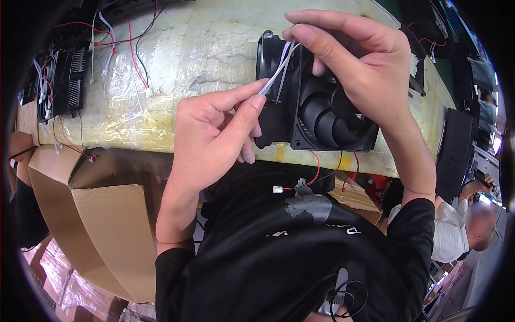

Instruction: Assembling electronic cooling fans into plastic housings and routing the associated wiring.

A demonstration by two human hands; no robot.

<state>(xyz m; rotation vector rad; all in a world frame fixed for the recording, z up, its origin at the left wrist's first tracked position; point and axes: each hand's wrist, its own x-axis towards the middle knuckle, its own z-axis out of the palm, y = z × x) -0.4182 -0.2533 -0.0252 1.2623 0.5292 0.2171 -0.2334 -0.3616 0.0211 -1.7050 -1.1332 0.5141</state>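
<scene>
White and grey wires [280, 68] stretch between my two hands above a black housing [268, 121]. My left hand [217, 126] pinches their lower end between thumb and forefinger. At the upper end, the thumb and forefinger of my right hand [354, 56] close on the same wires. Under my right hand sits a black fan [330, 115] with curved blades, fixed in the housing and partly hidden by the hand. Red and black leads hang from the fan over the table's near edge, ending in a small white connector [277, 189].
The table [161, 118] is covered in clear film. At its left lies another black unit [67, 80] with wires; loose red and black leads end in a connector [148, 92]. An open cardboard box [112, 225] stands below left. Another person [453, 231] is at the right.
</scene>
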